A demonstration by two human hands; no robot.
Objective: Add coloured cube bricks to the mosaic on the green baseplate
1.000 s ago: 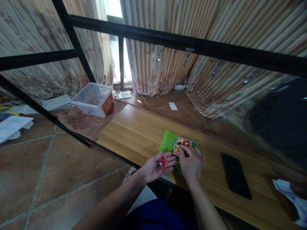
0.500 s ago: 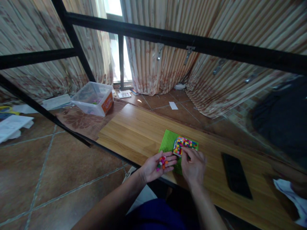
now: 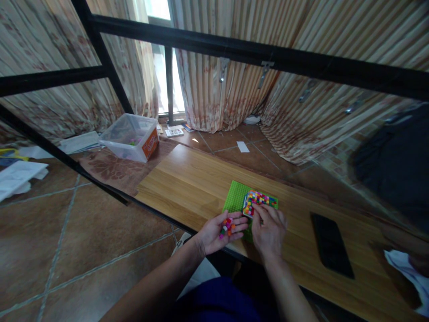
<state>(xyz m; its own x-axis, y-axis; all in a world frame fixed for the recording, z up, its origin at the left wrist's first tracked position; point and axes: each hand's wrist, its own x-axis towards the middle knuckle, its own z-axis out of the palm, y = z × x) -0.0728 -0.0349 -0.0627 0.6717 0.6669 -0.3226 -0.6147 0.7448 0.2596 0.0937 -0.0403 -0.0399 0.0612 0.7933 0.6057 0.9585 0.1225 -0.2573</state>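
My left hand [image 3: 212, 233] is palm up, fingers stretched out, holding several small toy bricks [image 3: 228, 226] in pink, orange, red, white and green. Just right of it, a green studded baseplate [image 3: 234, 196] lies on the wooden table. On the baseplate sits a block [image 3: 259, 198] topped with many multicoloured small bricks in rows. Over the near side of this block, my right hand [image 3: 269, 228] has its thumb and index finger pinched together at the surface. Whatever lies between those fingertips is too small to make out.
A black phone [image 3: 331, 245] lies on the wooden table [image 3: 187, 183], right of my hands. White crumpled cloth or paper [image 3: 407, 273] is at the right end. A clear plastic bin [image 3: 129, 138] with bricks stands beyond the table's left end. A black metal frame [image 3: 208, 41] crosses above.
My right hand's fingertips have shifted slightly left over the brick-topped block. The left hand stays in place with the bricks in its palm.
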